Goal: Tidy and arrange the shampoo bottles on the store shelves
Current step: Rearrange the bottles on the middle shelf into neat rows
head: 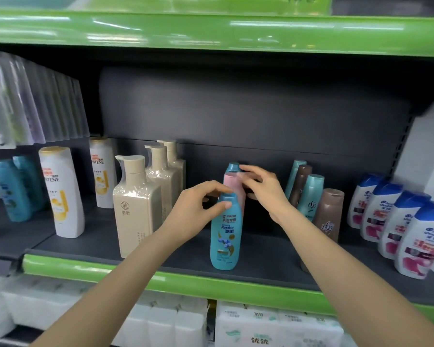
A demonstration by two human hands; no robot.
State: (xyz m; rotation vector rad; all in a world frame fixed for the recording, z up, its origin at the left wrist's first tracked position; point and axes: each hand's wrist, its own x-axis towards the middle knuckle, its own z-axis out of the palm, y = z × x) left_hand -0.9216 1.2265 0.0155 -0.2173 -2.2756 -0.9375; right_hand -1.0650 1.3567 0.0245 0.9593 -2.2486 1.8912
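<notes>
A tall teal plastic shampoo bottle (225,231) with a Rejoice label stands upright near the front edge of the dark grey shelf (268,256), at the centre of the view. The left hand (198,209), reaching in from 7 o'clock, curls its thumb and fingers round the bottle's neck just under the cap. Directly behind, at 12 o'clock from it, stands a pink plastic bottle (232,182), and behind that a second teal bottle's cap (232,167) shows. The right hand (261,189), coming from 5 o'clock, has its fingertips bent onto the pink bottle's top, apparently pinching it; how firm the hold is cannot be told.

The bottles look stiff, smooth and glossy, so probably slippery, and moderately heavy if full. Being tall and narrow, they would likely tip easily; a hold at the shoulder or mid-body seems steadier than at the cap.

At 9 o'clock stand beige pump bottles (135,204).
</notes>
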